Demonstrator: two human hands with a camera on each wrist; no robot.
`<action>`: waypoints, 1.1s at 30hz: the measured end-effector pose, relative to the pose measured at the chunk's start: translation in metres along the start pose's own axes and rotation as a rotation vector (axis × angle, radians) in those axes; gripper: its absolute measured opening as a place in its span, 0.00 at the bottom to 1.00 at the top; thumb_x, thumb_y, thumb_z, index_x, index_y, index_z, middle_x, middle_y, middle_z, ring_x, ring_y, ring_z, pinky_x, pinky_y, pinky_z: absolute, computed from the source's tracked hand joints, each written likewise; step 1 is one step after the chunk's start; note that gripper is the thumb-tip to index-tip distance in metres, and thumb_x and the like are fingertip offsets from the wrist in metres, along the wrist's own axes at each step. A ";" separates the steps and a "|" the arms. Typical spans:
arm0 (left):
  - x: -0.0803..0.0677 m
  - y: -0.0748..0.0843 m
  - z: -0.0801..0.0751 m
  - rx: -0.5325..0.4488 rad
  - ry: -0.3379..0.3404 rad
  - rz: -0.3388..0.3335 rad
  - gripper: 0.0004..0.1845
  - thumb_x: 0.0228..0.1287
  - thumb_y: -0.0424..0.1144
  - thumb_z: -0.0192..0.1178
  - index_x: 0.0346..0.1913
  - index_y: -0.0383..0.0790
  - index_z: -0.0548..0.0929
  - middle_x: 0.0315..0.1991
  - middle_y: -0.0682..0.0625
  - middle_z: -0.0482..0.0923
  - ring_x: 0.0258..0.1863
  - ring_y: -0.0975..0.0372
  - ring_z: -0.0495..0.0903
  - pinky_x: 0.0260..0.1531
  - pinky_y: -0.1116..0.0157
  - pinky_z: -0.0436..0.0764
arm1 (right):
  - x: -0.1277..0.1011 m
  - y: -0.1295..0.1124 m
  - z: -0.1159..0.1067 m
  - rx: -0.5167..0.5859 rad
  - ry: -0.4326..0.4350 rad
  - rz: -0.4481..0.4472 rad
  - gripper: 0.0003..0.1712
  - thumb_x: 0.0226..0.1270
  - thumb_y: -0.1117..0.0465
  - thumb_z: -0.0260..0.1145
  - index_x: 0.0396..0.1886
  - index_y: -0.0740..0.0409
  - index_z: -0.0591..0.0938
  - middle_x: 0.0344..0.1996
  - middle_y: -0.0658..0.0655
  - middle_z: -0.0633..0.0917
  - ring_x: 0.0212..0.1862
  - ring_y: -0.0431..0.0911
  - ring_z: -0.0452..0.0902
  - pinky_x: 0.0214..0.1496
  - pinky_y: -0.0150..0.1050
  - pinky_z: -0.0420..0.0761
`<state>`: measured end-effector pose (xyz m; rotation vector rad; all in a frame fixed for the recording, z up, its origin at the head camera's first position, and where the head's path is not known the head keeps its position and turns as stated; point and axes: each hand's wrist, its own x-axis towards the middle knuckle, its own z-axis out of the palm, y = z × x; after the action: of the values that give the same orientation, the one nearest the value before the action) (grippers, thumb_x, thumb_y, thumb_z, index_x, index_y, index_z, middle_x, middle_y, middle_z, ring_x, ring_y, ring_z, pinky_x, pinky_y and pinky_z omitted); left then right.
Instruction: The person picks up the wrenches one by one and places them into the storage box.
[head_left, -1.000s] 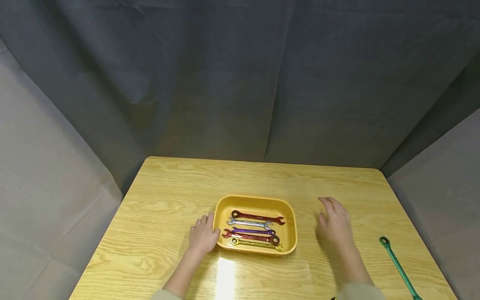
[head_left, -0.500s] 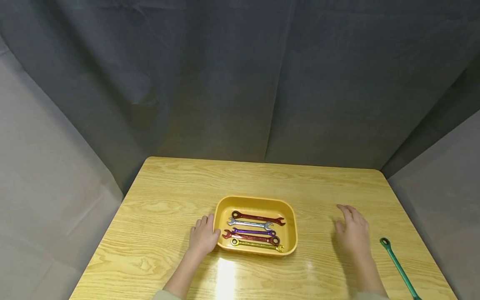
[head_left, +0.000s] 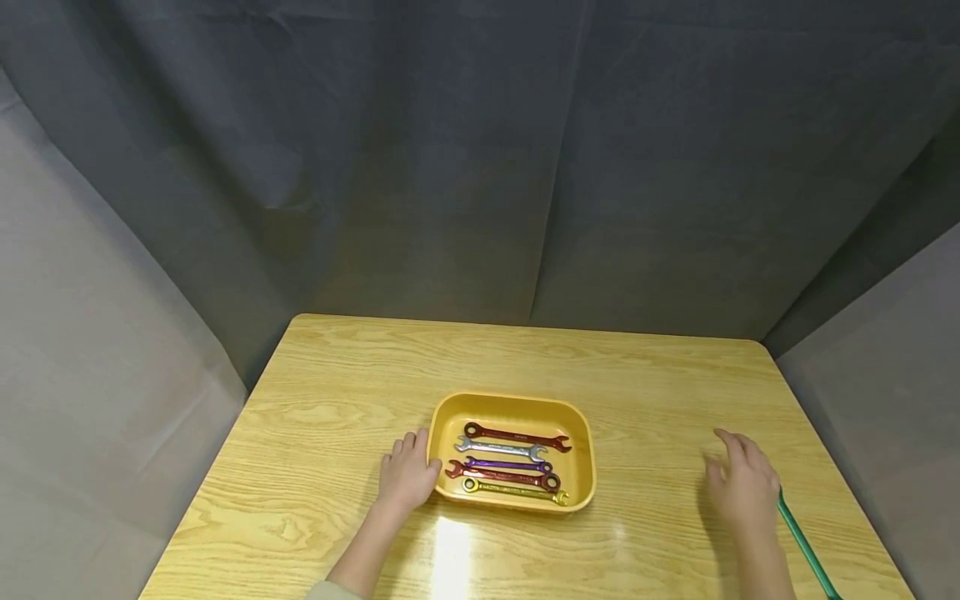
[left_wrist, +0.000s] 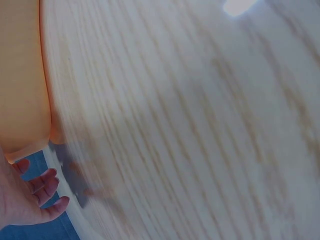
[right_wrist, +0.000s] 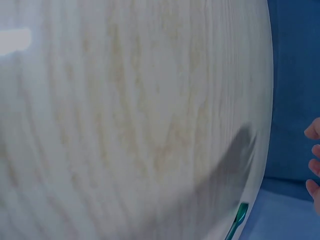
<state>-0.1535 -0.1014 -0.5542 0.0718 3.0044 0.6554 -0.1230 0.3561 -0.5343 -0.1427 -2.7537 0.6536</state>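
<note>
A yellow tray point(head_left: 586, 454) sits mid-table and holds several wrenches point(head_left: 510, 457) laid side by side: red, silver, purple, dark red and gold. My left hand point(head_left: 408, 475) rests flat on the table with its fingers against the tray's left wall point(left_wrist: 22, 90). My right hand point(head_left: 741, 483) hovers open over the table's right side, covering the head end of a green wrench point(head_left: 806, 546) whose handle runs toward the near right corner. In the right wrist view a bit of the green wrench point(right_wrist: 238, 219) and the fingertips point(right_wrist: 314, 150) show at the edge.
The wooden table point(head_left: 337, 392) is bare apart from the tray and the green wrench. Dark grey cloth point(head_left: 480, 158) hangs behind and at both sides. The table's right edge lies close to the green wrench.
My right hand has moved right and toward me, from beside the tray to over the green wrench's head. The left hand and tray have stayed put.
</note>
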 end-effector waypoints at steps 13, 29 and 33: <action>0.001 0.000 0.001 -0.008 0.008 -0.002 0.27 0.60 0.46 0.50 0.61 0.39 0.65 0.50 0.41 0.70 0.48 0.50 0.68 0.43 0.48 0.68 | -0.019 0.032 -0.011 -0.028 -0.060 0.151 0.28 0.63 0.66 0.50 0.63 0.67 0.60 0.56 0.78 0.61 0.54 0.74 0.55 0.52 0.69 0.53; 0.000 0.000 0.000 -0.012 0.014 0.006 0.27 0.60 0.46 0.50 0.61 0.39 0.65 0.49 0.41 0.70 0.48 0.50 0.68 0.43 0.48 0.68 | -0.026 0.058 -0.012 -0.077 -0.119 0.336 0.31 0.61 0.65 0.49 0.64 0.67 0.59 0.57 0.77 0.60 0.56 0.73 0.54 0.51 0.68 0.55; 0.000 0.000 0.000 -0.010 0.011 -0.001 0.27 0.61 0.46 0.50 0.61 0.39 0.65 0.50 0.42 0.70 0.48 0.50 0.68 0.44 0.49 0.68 | -0.028 0.064 -0.014 -0.099 -0.175 0.406 0.31 0.60 0.63 0.48 0.64 0.67 0.58 0.56 0.78 0.60 0.55 0.73 0.55 0.49 0.68 0.57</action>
<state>-0.1535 -0.1014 -0.5545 0.0671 3.0108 0.6732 -0.0900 0.4139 -0.5591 -0.7124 -2.9513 0.6532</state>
